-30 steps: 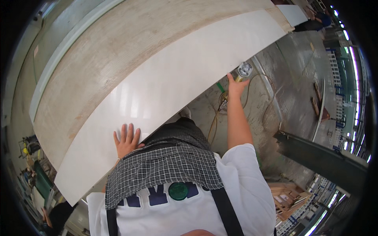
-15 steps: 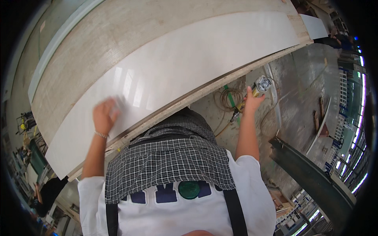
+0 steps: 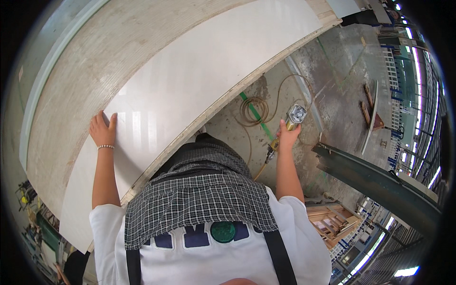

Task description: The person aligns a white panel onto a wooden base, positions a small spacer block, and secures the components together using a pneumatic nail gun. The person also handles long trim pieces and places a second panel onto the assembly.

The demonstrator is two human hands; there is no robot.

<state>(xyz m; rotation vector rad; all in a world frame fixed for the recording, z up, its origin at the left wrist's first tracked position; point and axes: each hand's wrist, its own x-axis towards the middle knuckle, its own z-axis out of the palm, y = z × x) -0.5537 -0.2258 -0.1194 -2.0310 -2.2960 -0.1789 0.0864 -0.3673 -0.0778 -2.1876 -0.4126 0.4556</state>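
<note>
My left hand (image 3: pixel 102 129) lies flat with its fingers apart, at the boundary between a glossy white sheet (image 3: pixel 199 61) and the pale wood-grain board (image 3: pixel 90 71) it lies on. A beaded bracelet is round that wrist. Off the near edge of the panel, my right hand (image 3: pixel 288 135) is closed round a yellow-bodied air trim router (image 3: pixel 290 122). Its silver, clear-looking base points up and away from me. A hose joins the tool's lower end. Part of the grip is hidden by my fingers.
Coiled air hose (image 3: pixel 254 110) lies on the grey floor beside a green tape strip (image 3: pixel 251 107). A dark green steel beam (image 3: pixel 370 180) juts in at the right. Wooden pieces (image 3: pixel 368 107) lean farther right, and a wooden crate (image 3: pixel 332 221) stands lower right.
My left hand, blurred before, has moved left and farther away and now rests on the sheet. The right hand has drawn the router nearer. My view has turned and shifted over the panel.
</note>
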